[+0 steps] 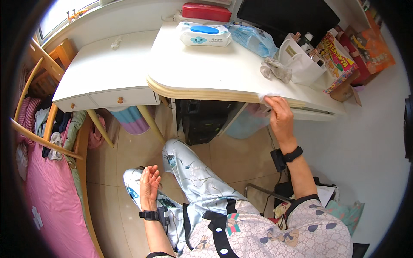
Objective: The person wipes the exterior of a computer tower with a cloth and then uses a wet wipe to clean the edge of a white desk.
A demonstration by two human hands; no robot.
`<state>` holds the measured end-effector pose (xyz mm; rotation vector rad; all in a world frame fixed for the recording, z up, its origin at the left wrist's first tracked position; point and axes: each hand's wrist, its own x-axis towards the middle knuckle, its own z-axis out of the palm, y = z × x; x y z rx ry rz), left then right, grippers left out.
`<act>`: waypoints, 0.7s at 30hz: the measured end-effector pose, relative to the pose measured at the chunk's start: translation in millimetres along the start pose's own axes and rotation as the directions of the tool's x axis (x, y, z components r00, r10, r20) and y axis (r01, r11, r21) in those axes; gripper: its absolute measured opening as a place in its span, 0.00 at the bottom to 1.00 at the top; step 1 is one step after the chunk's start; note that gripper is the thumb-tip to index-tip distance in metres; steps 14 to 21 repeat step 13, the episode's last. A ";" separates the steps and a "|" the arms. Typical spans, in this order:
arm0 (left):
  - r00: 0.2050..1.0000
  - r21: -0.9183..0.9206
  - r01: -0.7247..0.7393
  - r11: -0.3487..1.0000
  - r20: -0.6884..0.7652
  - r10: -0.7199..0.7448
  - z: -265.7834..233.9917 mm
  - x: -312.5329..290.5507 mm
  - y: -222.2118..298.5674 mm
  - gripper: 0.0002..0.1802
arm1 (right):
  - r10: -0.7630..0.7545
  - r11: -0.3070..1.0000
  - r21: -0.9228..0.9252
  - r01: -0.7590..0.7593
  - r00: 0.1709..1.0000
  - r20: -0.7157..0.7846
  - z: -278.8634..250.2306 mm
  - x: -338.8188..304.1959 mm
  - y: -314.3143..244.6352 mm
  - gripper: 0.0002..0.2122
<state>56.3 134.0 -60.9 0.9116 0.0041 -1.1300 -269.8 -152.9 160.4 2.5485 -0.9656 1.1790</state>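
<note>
My right hand (280, 115) is at the front edge of the white desk (198, 71), its fingers closed on a white wipe (267, 97) that touches the rim. Most of the wipe is hidden under the fingers. My left hand (150, 184) hangs above my knee, loosely curled with its fingers apart and nothing in it. A crumpled greyish cloth (275, 70) lies on the desk just beyond my right hand. Farther back is a white pack of wipes (204, 35) with a blue lid, beside a blue plastic packet (253, 38).
A white basket (297, 60) of bottles, a yellow-red box (335, 60) and a dark monitor (289, 16) crowd the back right. A red case (206, 12) lies behind the wipes. A lower white table (107, 60) adjoins on the left, near a pink-covered bed (56, 198). A black computer tower (198, 122) stands underneath.
</note>
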 end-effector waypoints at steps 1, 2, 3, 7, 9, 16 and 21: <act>1.000 0.006 0.006 1.000 0.001 -0.006 0.4 0.6 0.3 0.13 | -0.001 0.999 0.049 0.002 1.000 -0.009 4.0 2.9 -3.1 0.16; 1.000 0.008 0.008 1.000 0.000 -0.008 -0.8 0.9 0.3 0.13 | 0.001 0.999 0.049 0.000 1.000 -0.008 9.0 5.3 -9.3 0.16; 1.000 -0.010 0.015 1.000 -0.007 -0.015 -3.0 0.4 0.1 0.13 | -0.042 0.997 0.060 0.043 0.999 -0.017 15.1 8.2 -17.5 0.15; 1.000 0.001 0.000 1.000 -0.021 0.000 2.1 -0.6 -0.3 0.13 | -0.167 0.974 0.144 0.174 0.984 -0.056 39.3 25.6 -55.6 0.12; 1.000 -0.017 0.002 1.000 -0.013 -0.002 3.3 0.7 -0.8 0.13 | -0.200 0.969 0.134 0.207 0.978 -0.065 54.6 31.5 -65.4 0.13; 1.000 -0.025 0.007 1.000 -0.011 -0.007 -0.1 -1.2 -1.2 0.13 | -0.286 0.939 0.187 0.287 0.958 -0.034 75.6 43.4 -98.4 0.17; 1.000 -0.025 0.007 1.000 -0.011 -0.007 -0.1 -1.2 -1.2 0.13 | -0.286 0.939 0.187 0.287 0.958 -0.034 75.6 43.4 -98.4 0.17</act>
